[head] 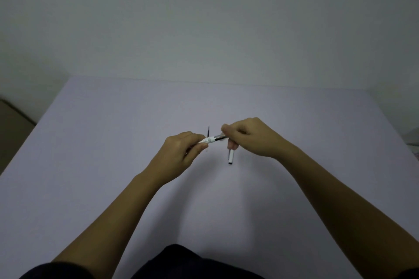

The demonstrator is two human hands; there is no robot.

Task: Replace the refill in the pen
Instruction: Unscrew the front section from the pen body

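Note:
A white pen barrel (206,140) lies level between my two hands above the table. My left hand (181,154) pinches its left end. My right hand (249,137) grips the darker, greyish front section (218,137) of the same pen. A white pen cap (230,158) hangs down from under my right hand's lower fingers, which also hold it. A thin dark refill (208,131) lies on the table just behind the pen, pointing away from me. How far the two pen sections are joined is hidden by my fingers.
The pale lilac table (113,142) ends at a plain wall along its far edge. A brownish box (13,127) stands off the left edge, and some unclear objects (413,142) sit at the right edge. My dark clothing (176,263) fills the bottom of the view.

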